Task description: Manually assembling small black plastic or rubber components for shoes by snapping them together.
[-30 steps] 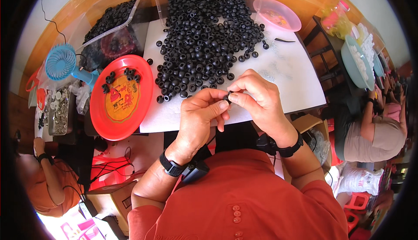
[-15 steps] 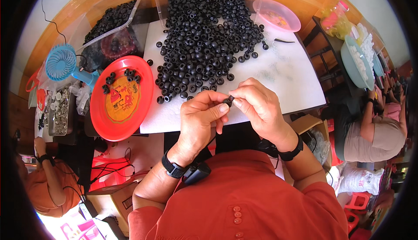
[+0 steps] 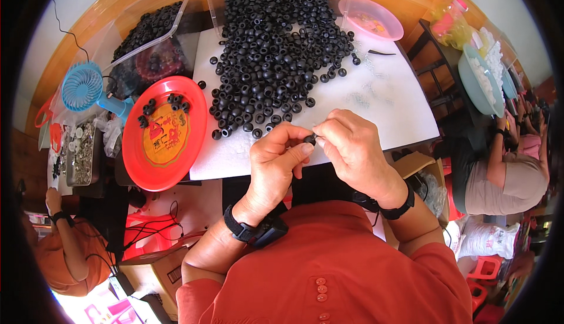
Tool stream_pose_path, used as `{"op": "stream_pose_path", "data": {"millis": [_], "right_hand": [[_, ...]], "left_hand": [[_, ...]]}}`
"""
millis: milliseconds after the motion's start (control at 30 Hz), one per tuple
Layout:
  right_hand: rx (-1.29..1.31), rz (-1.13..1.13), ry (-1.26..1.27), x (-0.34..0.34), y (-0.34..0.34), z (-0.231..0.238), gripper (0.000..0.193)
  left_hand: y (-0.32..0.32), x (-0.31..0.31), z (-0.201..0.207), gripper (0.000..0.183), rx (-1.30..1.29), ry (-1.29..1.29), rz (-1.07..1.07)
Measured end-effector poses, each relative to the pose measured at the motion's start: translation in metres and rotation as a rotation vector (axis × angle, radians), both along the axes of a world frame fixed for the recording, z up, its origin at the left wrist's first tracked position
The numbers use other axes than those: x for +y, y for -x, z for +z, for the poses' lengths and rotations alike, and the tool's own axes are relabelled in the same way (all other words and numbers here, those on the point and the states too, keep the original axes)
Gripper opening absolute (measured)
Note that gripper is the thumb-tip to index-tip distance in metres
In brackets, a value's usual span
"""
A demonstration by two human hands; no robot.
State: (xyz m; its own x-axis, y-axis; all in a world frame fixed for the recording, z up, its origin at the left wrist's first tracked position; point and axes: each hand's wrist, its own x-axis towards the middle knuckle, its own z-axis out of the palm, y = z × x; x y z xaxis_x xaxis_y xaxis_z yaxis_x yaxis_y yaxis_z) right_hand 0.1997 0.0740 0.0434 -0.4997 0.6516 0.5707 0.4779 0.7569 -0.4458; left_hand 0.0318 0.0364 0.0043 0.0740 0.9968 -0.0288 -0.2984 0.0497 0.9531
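Observation:
Between the thumb and fingers of my left hand [image 3: 281, 155] is a small round black part [image 3: 309, 139], looking like the ball-shaped pieces in the pile. My right hand [image 3: 351, 150] is pinched against the part's right side; what its fingertips grip is too small to make out. Both hands are over the near edge of the white tabletop [image 3: 405, 118]. Just beyond them spreads a large heap of hollow black ball pieces [image 3: 264, 65]. To the left, a red oval tray [image 3: 132, 153] carries several black pieces joined in small clusters [image 3: 148, 106].
A pink bowl [image 3: 395, 25] and a thin black strip [image 3: 382, 52] lie at the far right. Left are a blue fan [image 3: 82, 86], a clear bin of black pieces [image 3: 150, 30] and a metal tray of small parts [image 3: 82, 153]. Other people sit at both sides.
My hands have shifted slightly to the right, still together at the black part. The part is turned and now sits more hidden between the fingertips. The tray and heap are unchanged.

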Motion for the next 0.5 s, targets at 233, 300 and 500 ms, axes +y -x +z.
{"op": "stream_pose_path", "data": {"millis": [233, 300, 500], "right_hand": [[0.122, -0.006, 0.262, -0.0026, -0.0029, -0.0050, 0.013], [-0.004, -0.047, 0.075, -0.0046, -0.0019, -0.0063, 0.014], [0.055, -0.015, 0.024, -0.0019, 0.0005, -0.0101, 0.015]], "left_hand": [[-0.0053, -0.0015, -0.0062, 0.016, 0.088, -0.148, 0.040], [-0.0067, -0.0021, -0.0073, 0.016, 0.117, -0.187, 0.052], [-0.0012, -0.0018, -0.0021, 0.016, 0.150, -0.145, 0.038]]}}
